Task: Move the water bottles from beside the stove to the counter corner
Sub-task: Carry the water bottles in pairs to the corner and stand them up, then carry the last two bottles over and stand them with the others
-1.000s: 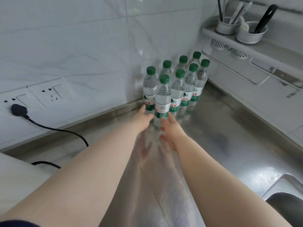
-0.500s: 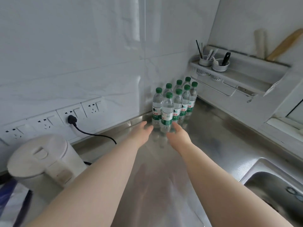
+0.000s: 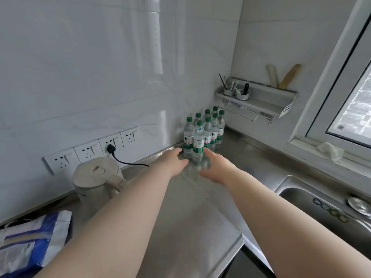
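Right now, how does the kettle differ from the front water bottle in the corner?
The kettle is cream, opaque and squat; the front water bottle is clear and slim, with a green cap. The kettle stands alone by the sockets; the bottle stands packed among other bottles in the corner. The left hand and right hand reach toward the bottle, not the kettle. Both stand upright on the steel counter.

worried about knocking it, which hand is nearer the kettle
Left. The left hand is right of the kettle, in front of the bottles; the right hand is farther right, toward the sink.
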